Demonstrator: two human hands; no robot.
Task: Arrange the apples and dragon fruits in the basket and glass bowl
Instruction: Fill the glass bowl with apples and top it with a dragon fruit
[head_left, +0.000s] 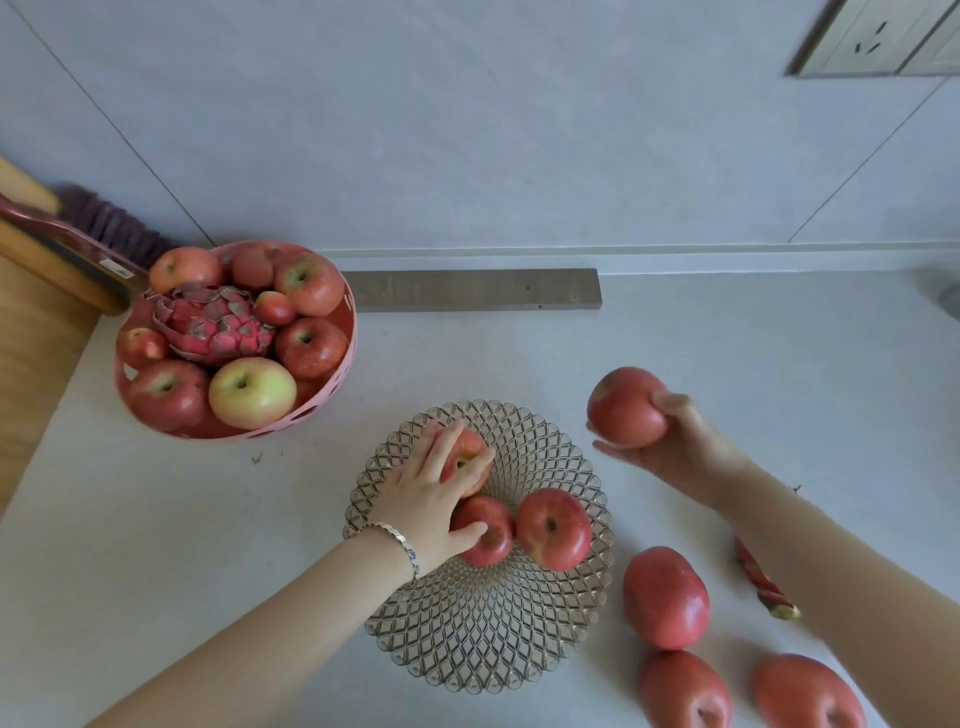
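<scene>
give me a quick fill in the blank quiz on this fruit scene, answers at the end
1. The glass bowl holds ___ apples.
2. The right hand holds one ___.
3. The pink basket holds just one ___ among its fruit.
4. The bracelet sits on the ___ wrist.
Missing words: three; apple; dragon fruit; left.
</scene>
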